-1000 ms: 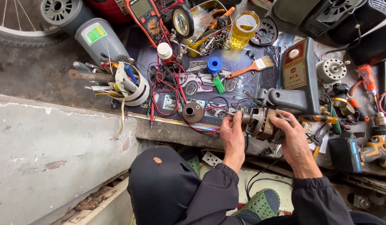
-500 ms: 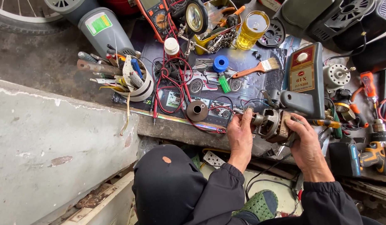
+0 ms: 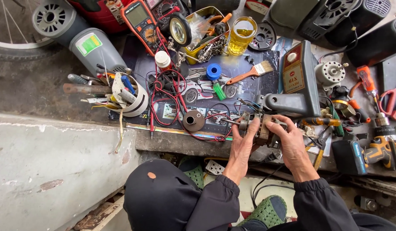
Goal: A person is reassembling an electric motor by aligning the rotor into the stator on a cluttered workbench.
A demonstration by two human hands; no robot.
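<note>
Head view: left hand (image 3: pixel 243 143) and right hand (image 3: pixel 290 141) both grip small motor (image 3: pixel 262 128).

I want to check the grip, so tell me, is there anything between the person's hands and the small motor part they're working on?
Nothing visible. The left hand and right hand both rest directly on the small motor part, one on each side, at the front edge of the dark mat.
</note>
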